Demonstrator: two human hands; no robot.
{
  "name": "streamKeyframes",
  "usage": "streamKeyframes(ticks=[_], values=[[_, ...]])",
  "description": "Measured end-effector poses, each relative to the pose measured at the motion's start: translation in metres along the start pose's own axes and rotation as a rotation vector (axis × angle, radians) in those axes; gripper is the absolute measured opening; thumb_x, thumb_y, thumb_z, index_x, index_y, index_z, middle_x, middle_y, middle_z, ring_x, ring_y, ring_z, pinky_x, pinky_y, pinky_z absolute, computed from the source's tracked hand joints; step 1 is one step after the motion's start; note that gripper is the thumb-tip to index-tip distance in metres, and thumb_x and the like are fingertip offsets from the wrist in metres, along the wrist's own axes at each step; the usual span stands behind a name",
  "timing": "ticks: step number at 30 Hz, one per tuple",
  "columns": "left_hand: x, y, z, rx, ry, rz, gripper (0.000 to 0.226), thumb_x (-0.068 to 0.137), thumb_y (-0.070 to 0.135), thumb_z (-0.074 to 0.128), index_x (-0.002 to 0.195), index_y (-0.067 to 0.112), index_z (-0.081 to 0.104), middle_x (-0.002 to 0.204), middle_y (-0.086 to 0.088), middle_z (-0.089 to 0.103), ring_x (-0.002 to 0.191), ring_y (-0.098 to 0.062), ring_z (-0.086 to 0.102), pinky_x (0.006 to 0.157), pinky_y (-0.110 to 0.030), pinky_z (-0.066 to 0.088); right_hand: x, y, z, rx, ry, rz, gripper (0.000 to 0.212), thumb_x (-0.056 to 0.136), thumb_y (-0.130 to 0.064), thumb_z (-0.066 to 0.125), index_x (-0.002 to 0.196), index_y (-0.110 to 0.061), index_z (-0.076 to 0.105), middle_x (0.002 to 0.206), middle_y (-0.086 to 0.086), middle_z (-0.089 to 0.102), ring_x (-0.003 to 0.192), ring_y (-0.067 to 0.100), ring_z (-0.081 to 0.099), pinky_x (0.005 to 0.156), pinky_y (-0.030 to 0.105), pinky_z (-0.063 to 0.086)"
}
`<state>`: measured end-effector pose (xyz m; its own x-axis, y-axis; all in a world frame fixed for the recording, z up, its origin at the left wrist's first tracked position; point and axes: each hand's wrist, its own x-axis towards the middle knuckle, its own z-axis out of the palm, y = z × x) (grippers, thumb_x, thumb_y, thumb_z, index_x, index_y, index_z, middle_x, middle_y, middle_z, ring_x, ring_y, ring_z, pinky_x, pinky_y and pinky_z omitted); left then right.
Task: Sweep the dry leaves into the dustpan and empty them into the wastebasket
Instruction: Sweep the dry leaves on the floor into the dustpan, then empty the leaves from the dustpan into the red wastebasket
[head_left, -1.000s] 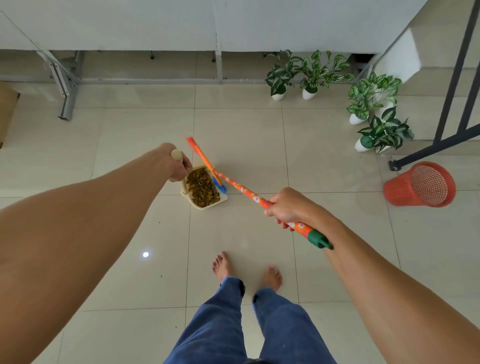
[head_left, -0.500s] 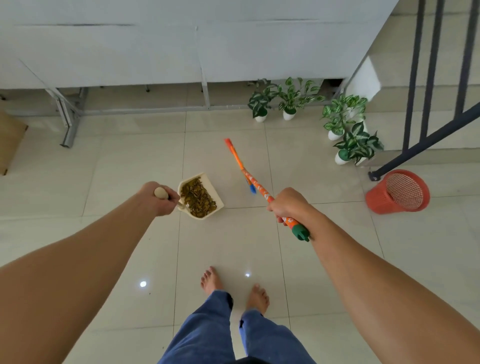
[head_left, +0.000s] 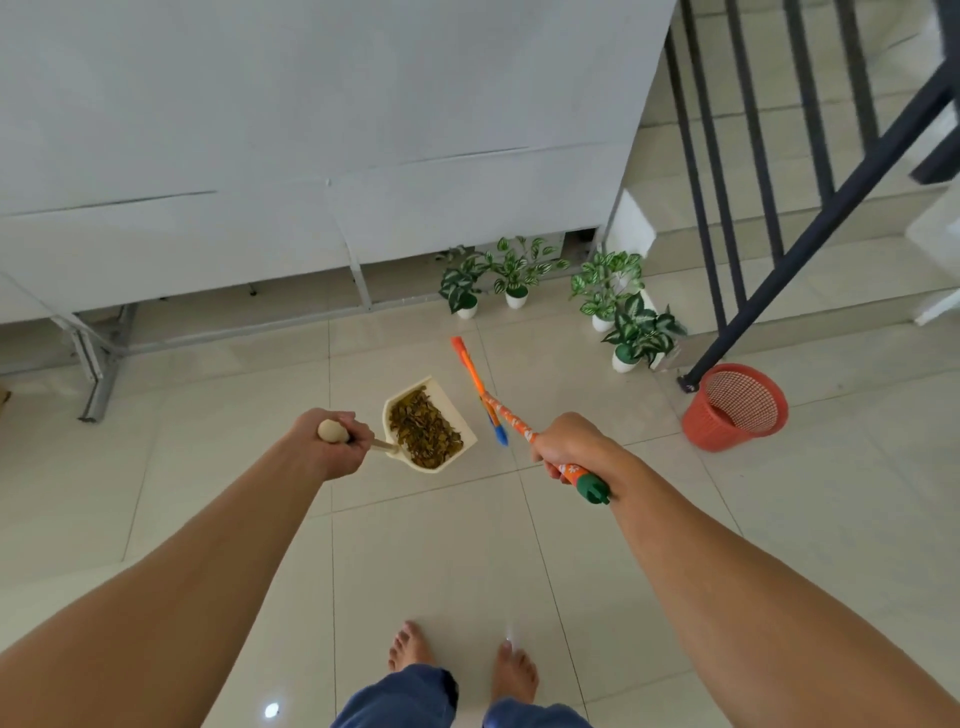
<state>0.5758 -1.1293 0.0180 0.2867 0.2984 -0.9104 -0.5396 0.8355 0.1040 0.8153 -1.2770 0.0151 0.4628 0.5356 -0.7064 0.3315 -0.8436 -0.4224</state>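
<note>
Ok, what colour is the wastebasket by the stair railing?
Orange-red, with mesh sides; the wastebasket shows clearly in the head view.

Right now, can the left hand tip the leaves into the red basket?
Probably not yet. The left hand holds the dustpan of leaves well left of the wastebasket, with the broom between. Bare floor lies ahead, so stepping closer should do.

Four potted plants (head_left: 563, 291) stood on the tiled floor (head_left: 208, 467) beside a dark stair railing (head_left: 810, 218), below a white wall (head_left: 311, 130).
</note>
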Motion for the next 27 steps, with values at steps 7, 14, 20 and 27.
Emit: streamKeyframes(ticks=[7, 14, 20, 27], values=[[-0.018, 0.007, 0.016, 0.082, -0.014, 0.023, 0.018, 0.095, -0.004, 0.041, 0.080, 0.007, 0.042, 0.045, -0.004, 0.035, 0.052, -0.004, 0.030, 0.031, -0.013, 0.033, -0.015, -0.004, -0.004, 0.053, 0.038, 0.004, 0.012, 0.082, -0.011, 0.060, 0.085, -0.001, 0.067, 0.061, 0.006, 0.067, 0.054, 0.018, 0.061, 0.062, 0.031, 0.054], [-0.024, 0.031, 0.019, 0.187, -0.007, -0.010, 0.011, 0.093, -0.005, 0.045, 0.087, 0.004, 0.046, 0.067, -0.004, 0.039, 0.051, -0.006, 0.035, 0.031, -0.013, 0.035, -0.033, -0.019, 0.018, 0.117, 0.099, 0.063, 0.014, 0.084, -0.011, 0.059, 0.093, -0.002, 0.065, 0.062, 0.006, 0.066, 0.049, 0.015, 0.058, 0.052, 0.026, 0.050], [-0.033, 0.062, 0.013, 0.301, -0.025, -0.007, 0.012, 0.093, -0.006, 0.044, 0.091, 0.005, 0.047, 0.073, -0.005, 0.041, 0.052, -0.004, 0.036, 0.031, -0.013, 0.036, -0.049, -0.021, 0.045, 0.187, 0.153, 0.119, 0.016, 0.080, -0.008, 0.058, 0.090, 0.000, 0.067, 0.060, 0.007, 0.066, 0.050, 0.018, 0.059, 0.053, 0.027, 0.051], [-0.033, 0.074, 0.024, 0.535, -0.067, -0.042, 0.014, 0.094, -0.004, 0.044, 0.086, 0.007, 0.042, 0.065, -0.002, 0.036, 0.051, -0.003, 0.034, 0.031, -0.014, 0.034, -0.081, -0.004, 0.063, 0.273, 0.214, 0.181, 0.013, 0.081, -0.008, 0.056, 0.085, 0.000, 0.066, 0.058, 0.008, 0.066, 0.048, 0.018, 0.057, 0.052, 0.026, 0.049]])
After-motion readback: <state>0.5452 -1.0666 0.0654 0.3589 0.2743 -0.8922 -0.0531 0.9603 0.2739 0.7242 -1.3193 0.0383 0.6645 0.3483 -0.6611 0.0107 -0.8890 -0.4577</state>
